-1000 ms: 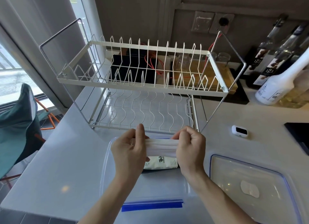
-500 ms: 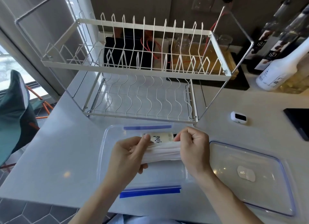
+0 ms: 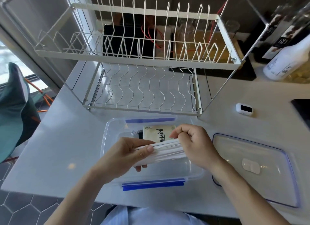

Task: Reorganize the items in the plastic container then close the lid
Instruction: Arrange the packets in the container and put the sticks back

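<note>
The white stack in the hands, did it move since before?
Barely. Both hands keep gripping the white stack of folded sheets, left hand at one end, right hand at the other; it sank a little towards the clear plastic container. The cream packet inside and the clear lid beside it stayed put.

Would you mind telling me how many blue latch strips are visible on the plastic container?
2. One blue latch runs along the near rim of the plastic container, close to the person. The other blue latch is on the far rim, toward the dish rack. None show elsewhere.
</note>
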